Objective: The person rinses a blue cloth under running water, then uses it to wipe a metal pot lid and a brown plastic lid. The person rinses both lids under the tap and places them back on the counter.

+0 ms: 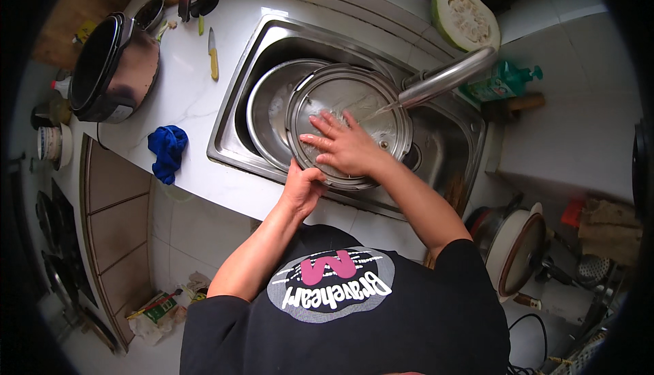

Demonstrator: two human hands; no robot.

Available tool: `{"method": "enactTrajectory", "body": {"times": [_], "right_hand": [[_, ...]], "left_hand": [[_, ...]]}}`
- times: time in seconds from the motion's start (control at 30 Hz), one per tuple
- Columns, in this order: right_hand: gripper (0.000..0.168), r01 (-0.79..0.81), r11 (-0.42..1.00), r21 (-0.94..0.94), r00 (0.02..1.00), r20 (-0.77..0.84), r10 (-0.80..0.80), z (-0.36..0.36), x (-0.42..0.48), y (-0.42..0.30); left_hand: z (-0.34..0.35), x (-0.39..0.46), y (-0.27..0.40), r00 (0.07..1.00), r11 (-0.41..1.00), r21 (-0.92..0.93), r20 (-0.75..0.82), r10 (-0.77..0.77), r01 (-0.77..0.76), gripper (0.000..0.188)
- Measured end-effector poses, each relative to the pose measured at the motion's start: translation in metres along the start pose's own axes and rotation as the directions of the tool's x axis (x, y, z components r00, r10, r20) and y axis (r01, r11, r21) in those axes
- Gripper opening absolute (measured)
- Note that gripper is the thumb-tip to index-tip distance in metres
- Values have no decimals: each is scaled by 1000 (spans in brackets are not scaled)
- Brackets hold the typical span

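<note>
A round metal pressure cooker lid lies tilted over the stainless steel sink, its inner side up under water running from the faucet. With thumb and fingers, my left hand grips the lid's near left rim. My right hand rests with spread fingers on the wet inner face, holding nothing. Partly under the lid, a metal basin sits in the sink. A small valve fitting shows on the lid beside my right wrist.
On the counter left of the sink are a yellow-handled knife, a blue cloth and a cooker pot. Behind the faucet stand a cut winter melon and a green pump bottle. Pots stand at the right.
</note>
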State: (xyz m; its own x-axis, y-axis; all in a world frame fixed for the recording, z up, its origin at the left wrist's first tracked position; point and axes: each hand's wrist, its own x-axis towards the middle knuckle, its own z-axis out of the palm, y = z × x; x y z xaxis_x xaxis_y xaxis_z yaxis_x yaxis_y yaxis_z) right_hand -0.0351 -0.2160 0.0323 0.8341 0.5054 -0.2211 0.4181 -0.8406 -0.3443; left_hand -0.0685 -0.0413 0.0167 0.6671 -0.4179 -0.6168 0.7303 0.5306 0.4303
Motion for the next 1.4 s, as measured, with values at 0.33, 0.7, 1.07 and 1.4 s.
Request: {"method": "enactTrajectory", "body": {"times": [0.33, 0.7, 1.07, 1.4], "right_hand": [[53, 93, 955, 281, 994, 37, -107, 22, -12, -14], [55, -120, -205, 971, 488, 238, 840, 13, -80, 29], [36, 217, -661, 718, 704, 354, 616, 16, -62, 11], [45, 322, -358, 877, 490, 169, 855, -23, -120, -15]], "left_hand": [[-10, 8, -3, 1000, 994, -108, 29, -3, 6, 61], [-13, -5, 27, 998, 1000, -15, -52, 20, -21, 53], [-22, -1, 49, 996, 996, 21, -26, -90, 91, 51], [13, -1, 24, 950, 958, 3, 123, -285, 287, 60]]}}
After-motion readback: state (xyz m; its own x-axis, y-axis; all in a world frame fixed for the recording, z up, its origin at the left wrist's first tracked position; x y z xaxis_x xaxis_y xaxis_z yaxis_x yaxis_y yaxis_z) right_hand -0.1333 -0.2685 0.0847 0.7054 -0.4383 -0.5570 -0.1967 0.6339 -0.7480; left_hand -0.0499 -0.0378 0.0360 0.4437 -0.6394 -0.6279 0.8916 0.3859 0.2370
